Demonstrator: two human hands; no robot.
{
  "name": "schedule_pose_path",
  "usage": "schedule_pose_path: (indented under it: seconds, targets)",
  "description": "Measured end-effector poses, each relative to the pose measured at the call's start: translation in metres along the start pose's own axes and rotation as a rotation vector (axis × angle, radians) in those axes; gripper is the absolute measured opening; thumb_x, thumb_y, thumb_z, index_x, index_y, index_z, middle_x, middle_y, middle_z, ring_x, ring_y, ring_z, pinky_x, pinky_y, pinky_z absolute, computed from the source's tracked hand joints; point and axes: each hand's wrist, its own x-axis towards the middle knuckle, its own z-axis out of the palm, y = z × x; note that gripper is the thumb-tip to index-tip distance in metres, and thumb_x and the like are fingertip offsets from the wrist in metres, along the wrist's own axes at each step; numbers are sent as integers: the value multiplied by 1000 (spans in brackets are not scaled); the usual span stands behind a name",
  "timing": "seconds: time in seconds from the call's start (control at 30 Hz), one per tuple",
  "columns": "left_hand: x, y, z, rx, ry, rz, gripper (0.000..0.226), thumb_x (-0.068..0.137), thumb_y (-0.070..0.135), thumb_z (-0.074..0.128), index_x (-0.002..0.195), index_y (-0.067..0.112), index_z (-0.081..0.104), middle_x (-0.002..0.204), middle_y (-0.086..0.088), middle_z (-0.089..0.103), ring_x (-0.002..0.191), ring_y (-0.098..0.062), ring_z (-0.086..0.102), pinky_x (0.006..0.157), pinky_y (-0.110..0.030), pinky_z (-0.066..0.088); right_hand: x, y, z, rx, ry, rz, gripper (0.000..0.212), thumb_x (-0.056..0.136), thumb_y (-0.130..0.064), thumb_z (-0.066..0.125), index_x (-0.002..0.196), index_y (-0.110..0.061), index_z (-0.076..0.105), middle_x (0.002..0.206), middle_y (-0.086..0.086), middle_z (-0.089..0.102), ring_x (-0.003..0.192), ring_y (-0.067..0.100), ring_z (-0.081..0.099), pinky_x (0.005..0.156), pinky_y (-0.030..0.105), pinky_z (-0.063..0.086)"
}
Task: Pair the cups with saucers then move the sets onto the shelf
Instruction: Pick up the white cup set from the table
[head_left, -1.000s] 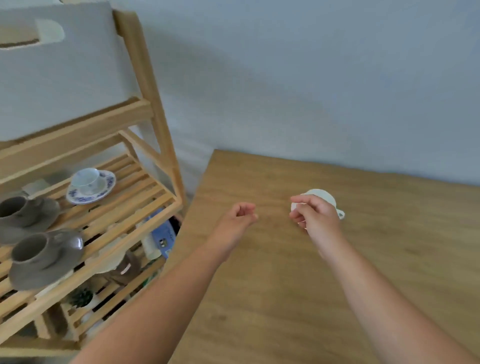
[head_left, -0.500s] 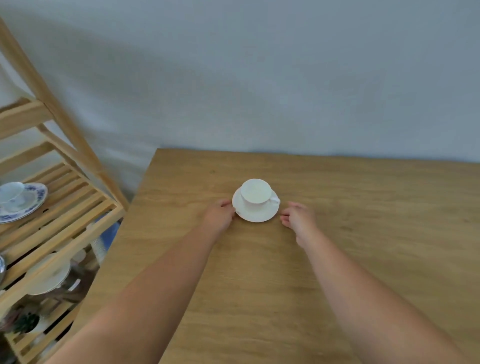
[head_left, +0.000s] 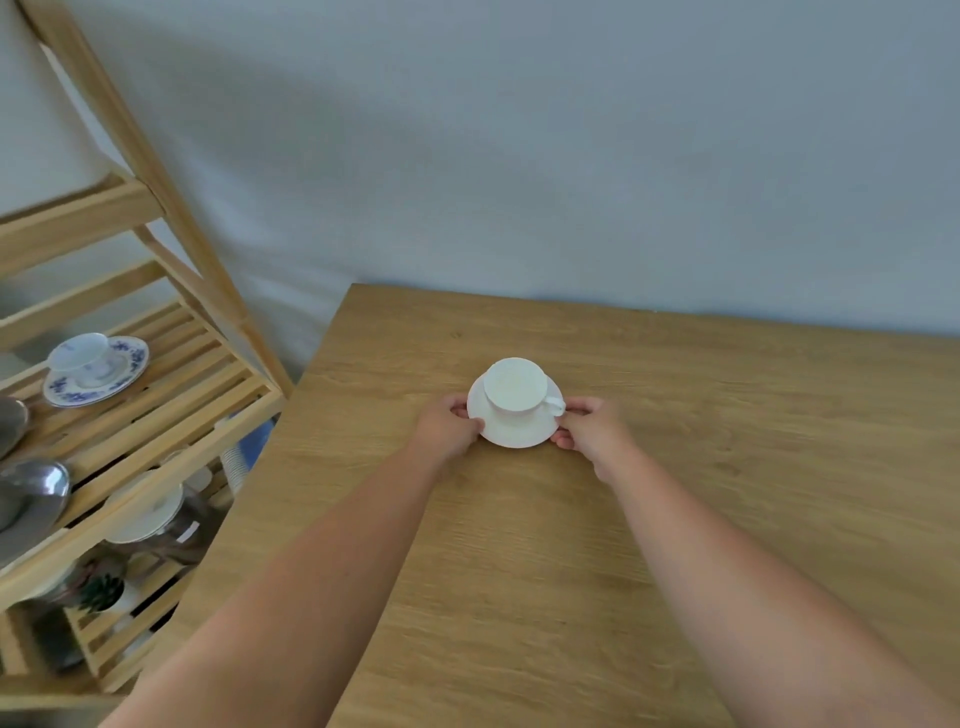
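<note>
A white cup (head_left: 515, 384) stands upright on a white saucer (head_left: 514, 430) on the wooden table (head_left: 727, 467), its handle pointing right. My left hand (head_left: 448, 430) grips the saucer's left rim and my right hand (head_left: 592, 431) grips its right rim, fingers curled under the edge. On the wooden shelf (head_left: 156, 421) to the left sit a blue-patterned cup on its saucer (head_left: 96, 368) and two grey sets (head_left: 31, 493), partly cut off by the frame.
The shelf's slanted wooden post (head_left: 156, 171) rises between shelf and table. A lower shelf level holds a pale lidded dish (head_left: 148, 512), a small plant (head_left: 101, 592) and other items. A grey wall stands behind the table.
My hands have closed in from beside the saucer onto its two rims. The view has swung slightly left, showing more of the shelf.
</note>
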Motion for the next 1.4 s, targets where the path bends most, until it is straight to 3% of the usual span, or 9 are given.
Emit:
schedule_pose_path:
  seconds: [0.3, 0.53, 0.67, 0.83, 1.0, 1.17, 1.23, 1.33, 1.4]
  targets:
    - [-17, -23, -86, -165, 148, -28, 39, 88, 2, 65, 125, 13, 60, 109, -7, 68, 81, -12, 66, 83, -28, 58, -11, -21, 83, -45, -135, -79, 22, 88, -3, 54, 102, -11, 68, 80, 10, 72, 61, 17, 63, 67, 28, 57]
    - [-28, -46, -176, -198, 279, -60, 38, 87, -1, 66, 122, 13, 64, 101, -7, 68, 75, -13, 65, 87, -34, 60, -29, -42, 175, -88, -258, -106, 19, 87, -3, 55, 99, -11, 68, 73, 10, 68, 58, 17, 58, 79, 37, 57]
    - [-32, -59, -228, -198, 346, -62, 35, 87, -2, 65, 119, 14, 63, 99, -9, 70, 70, -14, 65, 77, -30, 59, -40, -55, 229, -116, -329, -121, 20, 86, -2, 56, 100, -11, 66, 68, 8, 65, 54, 16, 56, 66, 31, 53]
    - [-28, -81, -285, -206, 425, -97, 37, 87, -1, 65, 122, 12, 65, 87, -5, 68, 69, -14, 65, 81, -34, 61, -52, -67, 293, -153, -401, -147, 18, 87, 0, 55, 96, -12, 66, 67, 9, 63, 54, 15, 54, 60, 26, 48]
    - [-23, -105, -329, -236, 474, -143, 34, 87, -2, 67, 119, 9, 65, 84, -6, 66, 71, -18, 63, 93, -49, 57, -52, -69, 352, -216, -445, -165, 17, 89, 0, 56, 102, -7, 65, 69, 9, 63, 54, 15, 54, 56, 26, 50]
    - [-21, -128, -357, -198, 498, -214, 26, 86, 5, 68, 108, 18, 67, 89, -7, 72, 82, -22, 67, 92, -49, 58, -50, -69, 395, -283, -496, -173, 20, 92, 0, 56, 82, -16, 64, 73, 8, 66, 59, 13, 60, 48, 18, 51]
    - [-20, -136, -363, -175, 501, -236, 30, 85, 7, 69, 113, 19, 69, 89, -6, 71, 82, -22, 67, 89, -48, 60, -46, -65, 410, -310, -514, -167, 18, 91, 0, 55, 88, -12, 68, 79, 8, 68, 63, 14, 64, 51, 20, 53]
    - [-19, -142, -370, -204, 512, -269, 31, 87, 3, 68, 114, 17, 66, 88, -3, 66, 83, -20, 66, 88, -43, 61, -39, -58, 428, -367, -525, -160, 23, 89, 1, 55, 81, -16, 68, 78, 9, 68, 68, 19, 63, 69, 35, 60]
    - [-17, -145, -374, -237, 521, -294, 31, 88, 1, 67, 115, 17, 64, 88, -1, 64, 82, -18, 66, 89, -42, 60, -35, -57, 437, -381, -526, -147, 21, 89, 0, 55, 84, -15, 69, 77, 8, 68, 67, 18, 63, 66, 33, 59]
